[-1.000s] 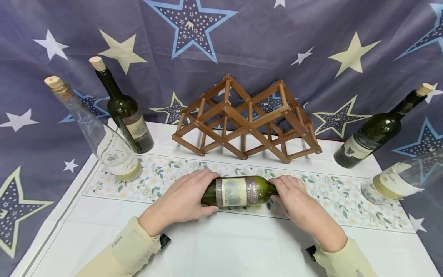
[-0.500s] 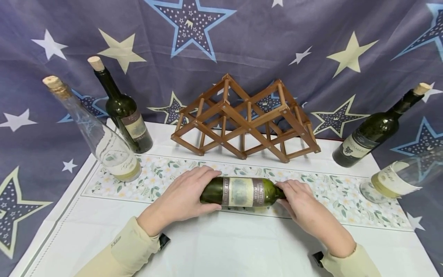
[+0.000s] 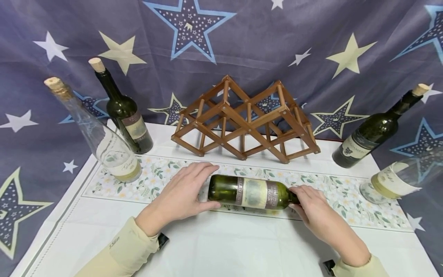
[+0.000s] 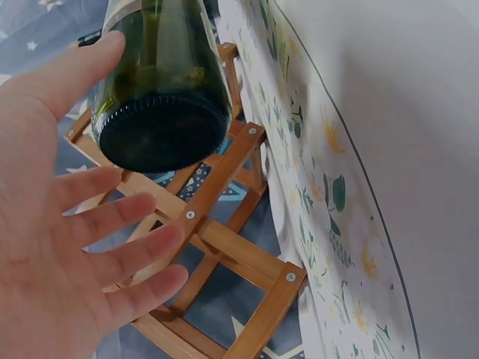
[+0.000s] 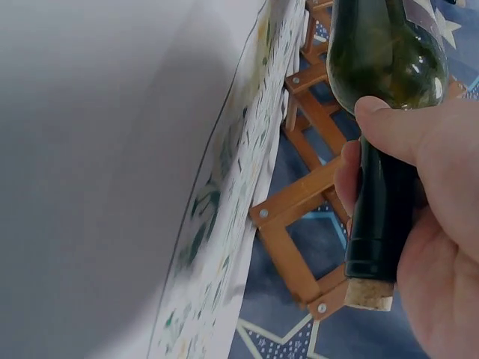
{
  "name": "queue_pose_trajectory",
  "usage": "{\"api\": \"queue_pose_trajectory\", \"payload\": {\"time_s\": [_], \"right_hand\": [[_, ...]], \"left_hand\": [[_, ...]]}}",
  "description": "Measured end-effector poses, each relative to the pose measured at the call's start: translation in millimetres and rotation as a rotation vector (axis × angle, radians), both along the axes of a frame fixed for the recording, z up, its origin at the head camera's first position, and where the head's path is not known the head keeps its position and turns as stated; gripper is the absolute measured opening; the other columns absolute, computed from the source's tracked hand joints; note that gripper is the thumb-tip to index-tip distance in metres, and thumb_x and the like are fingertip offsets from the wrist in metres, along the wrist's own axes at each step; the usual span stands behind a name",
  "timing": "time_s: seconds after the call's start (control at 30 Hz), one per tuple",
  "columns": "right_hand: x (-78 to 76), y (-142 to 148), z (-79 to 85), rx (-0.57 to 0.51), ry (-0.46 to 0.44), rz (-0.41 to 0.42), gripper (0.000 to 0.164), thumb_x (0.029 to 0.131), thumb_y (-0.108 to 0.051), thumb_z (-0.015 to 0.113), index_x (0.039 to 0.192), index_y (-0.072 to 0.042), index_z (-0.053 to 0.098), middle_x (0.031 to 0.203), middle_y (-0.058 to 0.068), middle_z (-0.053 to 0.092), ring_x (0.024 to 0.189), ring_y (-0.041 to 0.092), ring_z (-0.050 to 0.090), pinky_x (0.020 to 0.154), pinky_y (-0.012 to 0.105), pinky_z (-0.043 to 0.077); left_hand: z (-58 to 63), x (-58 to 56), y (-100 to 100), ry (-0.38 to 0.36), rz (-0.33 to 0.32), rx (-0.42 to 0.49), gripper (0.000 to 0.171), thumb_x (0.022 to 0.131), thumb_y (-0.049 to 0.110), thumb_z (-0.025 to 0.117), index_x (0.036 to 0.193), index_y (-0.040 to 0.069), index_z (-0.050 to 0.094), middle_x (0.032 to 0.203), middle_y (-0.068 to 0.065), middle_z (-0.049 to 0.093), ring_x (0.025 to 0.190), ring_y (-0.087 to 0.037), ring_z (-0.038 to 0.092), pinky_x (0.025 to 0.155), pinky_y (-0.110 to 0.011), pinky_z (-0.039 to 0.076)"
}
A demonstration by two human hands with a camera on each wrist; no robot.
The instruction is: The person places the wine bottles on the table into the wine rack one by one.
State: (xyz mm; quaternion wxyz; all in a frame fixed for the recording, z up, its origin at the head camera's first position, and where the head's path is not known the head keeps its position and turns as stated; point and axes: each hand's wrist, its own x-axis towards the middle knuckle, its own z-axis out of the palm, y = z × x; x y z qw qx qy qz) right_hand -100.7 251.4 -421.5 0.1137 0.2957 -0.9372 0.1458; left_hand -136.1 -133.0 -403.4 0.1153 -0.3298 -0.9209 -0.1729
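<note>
A green wine bottle lies on its side in the head view, its label up and its neck to the right. My right hand grips it by the neck; the right wrist view shows my thumb and fingers around the neck, with the cork sticking out below. At the base end is my left hand, thumb and fingers spread apart. In the left wrist view the thumb is by the bottle's side, perhaps touching it, and the other fingers stand away from the glass.
A wooden wine rack stands behind the bottle. Corked bottles, one green and one clear, stand at the left; another green bottle and a clear bottle stand at the right. A floral runner crosses the white table.
The held bottle has moved right with my right hand. My left hand has stayed nearly in place, so the bottle's base has slid out of its grasp.
</note>
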Motion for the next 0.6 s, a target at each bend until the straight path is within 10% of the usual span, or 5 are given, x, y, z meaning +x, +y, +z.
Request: {"api": "queue_pose_trajectory", "payload": {"time_s": [0.6], "right_hand": [[9.6,37.3,-3.9,-0.047,0.079,-0.029,0.045,0.079,-0.001,0.077,0.119,0.005,0.058,0.107,0.013,0.064,0.102,0.031,0.060,0.087,0.050,0.044]], "left_hand": [[-5.8,0.6,-4.6,0.079,-0.002,0.006,0.100,0.077,0.071,0.068,0.152,0.011,0.041,0.153,-0.011,0.040,0.140,-0.032,0.034,0.115,-0.050,0.023]]}}
